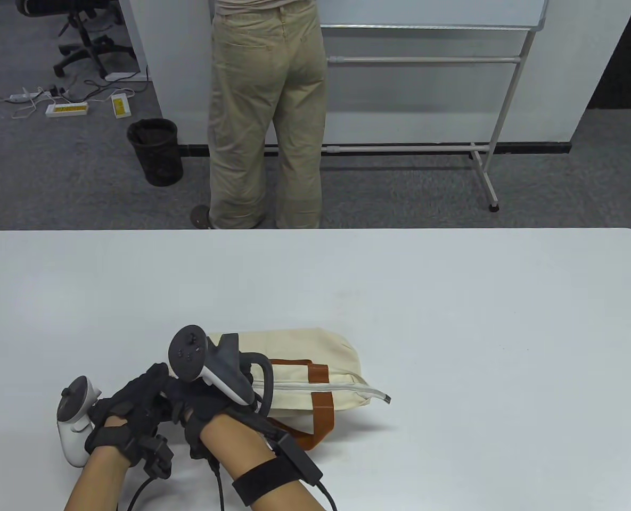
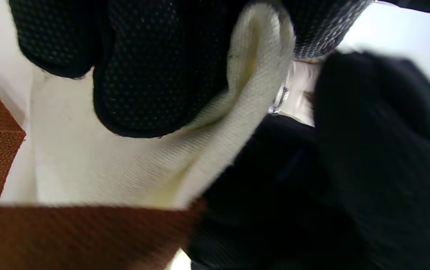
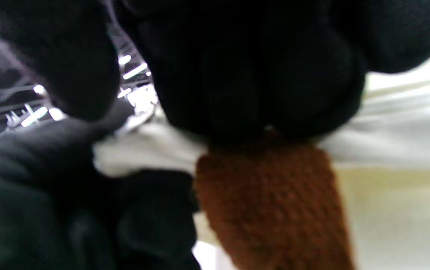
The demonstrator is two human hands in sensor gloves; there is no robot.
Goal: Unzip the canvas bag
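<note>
A: Where's the canvas bag (image 1: 304,367)?

B: Lying on its side on the white table (image 1: 453,319), near the front edge, left of centre. The zipper (image 1: 326,384) runs along the top seam toward the right and looks closed the whole way, with its tail sticking out at the right end. Brown straps (image 1: 320,410) wrap the middle.

A: Hands?

B: Both bunched at the bag's left end. The left hand (image 1: 134,410) is low, close to the table. In the left wrist view its fingers (image 2: 151,75) pinch a fold of cream fabric. The right hand (image 1: 209,410) sits just beside it, over the bag's corner, forearm coming in from the bottom edge.

A: Does the right have the zipper pull?

B: Can't tell. In the right wrist view its fingers (image 3: 260,75) are curled tight against cloth and strap, but it's blurred. There's a small metallic glint between the hands in the left wrist view, possibly the pull. Not confirmed.

A: Advice for the step?

B: My read: the left keeps the pinch as an anchor, holding the cloth taut. The right gets a firm pinch on the tab, then pulls straight along the seam to the right, low and parallel to the table. Pulling upward would likely lift the bag or jam the slider. Keep the strap away from the teeth.
</note>
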